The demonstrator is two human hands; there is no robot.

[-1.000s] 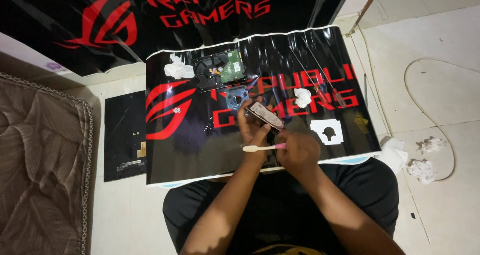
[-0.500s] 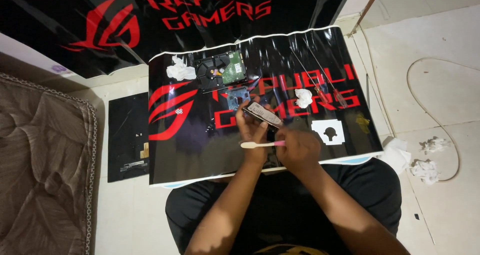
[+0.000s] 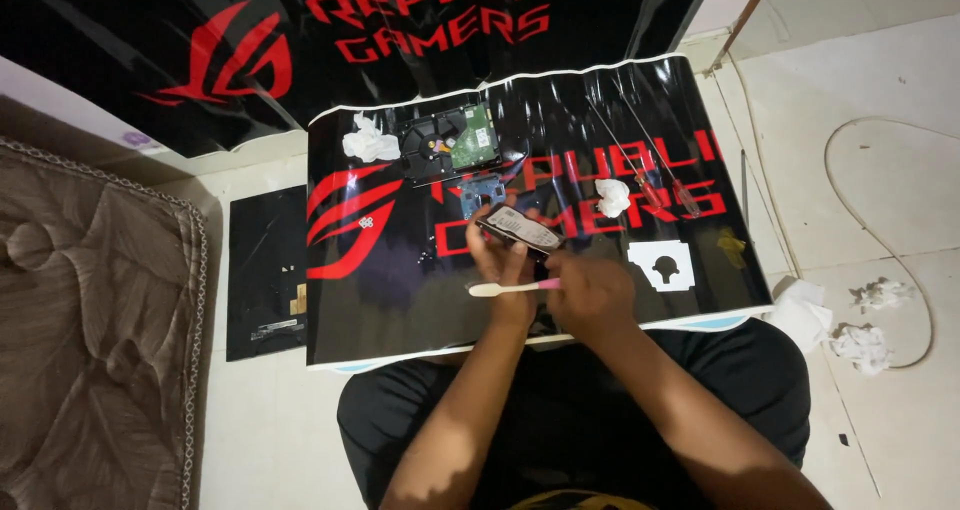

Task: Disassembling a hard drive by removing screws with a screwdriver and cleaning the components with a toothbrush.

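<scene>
My left hand [image 3: 505,270] holds a small flat drive-like part [image 3: 520,228] tilted up above a low table covered with a black and red mat [image 3: 400,270]. My right hand [image 3: 590,295] grips a toothbrush [image 3: 505,288] with a pink handle and white head, lying across just below the part. Farther back on the mat lies an opened hard drive with a green circuit board [image 3: 450,142] and a small blue board [image 3: 482,192].
Two red-handled screwdrivers [image 3: 660,180] lie at the mat's right. Crumpled tissues sit on the mat [image 3: 370,140] [image 3: 612,197] and on the floor at right [image 3: 862,345]. A white cut-out sheet [image 3: 662,265], a black panel on the floor [image 3: 265,270], a mattress [image 3: 90,320] at left.
Both hands stay in the same grip over the mat; the toothbrush and part have barely shifted. The view has drifted slightly.
</scene>
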